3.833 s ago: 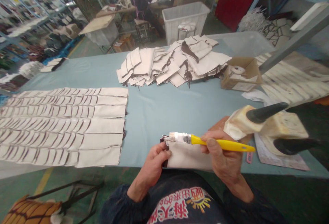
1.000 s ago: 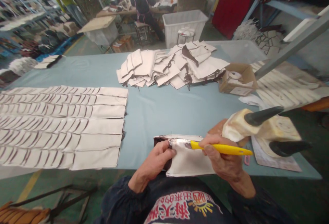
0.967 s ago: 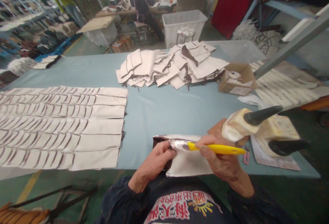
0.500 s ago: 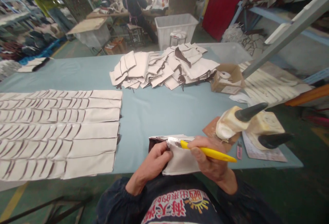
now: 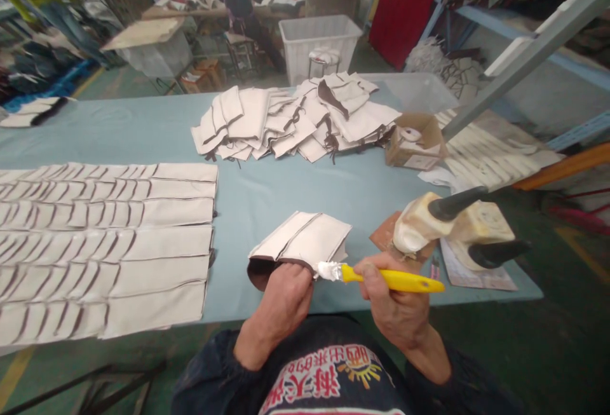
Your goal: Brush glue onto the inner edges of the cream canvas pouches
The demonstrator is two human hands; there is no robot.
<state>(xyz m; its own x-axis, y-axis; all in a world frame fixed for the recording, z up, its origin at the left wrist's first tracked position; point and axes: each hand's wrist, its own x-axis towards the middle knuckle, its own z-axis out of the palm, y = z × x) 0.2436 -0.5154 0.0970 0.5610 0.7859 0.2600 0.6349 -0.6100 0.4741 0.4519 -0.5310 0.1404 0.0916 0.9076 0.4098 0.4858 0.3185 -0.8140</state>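
Note:
My left hand (image 5: 286, 294) is closed on the dark-trimmed edge of a cream fabric piece (image 5: 309, 234), whose dark opening faces left. My right hand (image 5: 395, 297) grips a yellow-handled brush (image 5: 405, 280). White paste coats the bristles, which are at the piece's edge just right of my left fingers. To the right, a paste-stained container with a black handle (image 5: 419, 221) lies tilted on a brown sheet, beside a second such container (image 5: 481, 231).
Rows of overlapping cream pieces (image 5: 162, 237) cover the table's left side. A heap of similar pieces (image 5: 290, 116) lies at the back, beside a cardboard box (image 5: 414, 145). A metal post (image 5: 515, 59) slants at the right. Beyond the table are a white bin (image 5: 319, 43) and people.
The fabric piece has been turned and lifted, so its seamed face and dark opening now show. The brush has shifted slightly right and down. The whole view has shifted a little.

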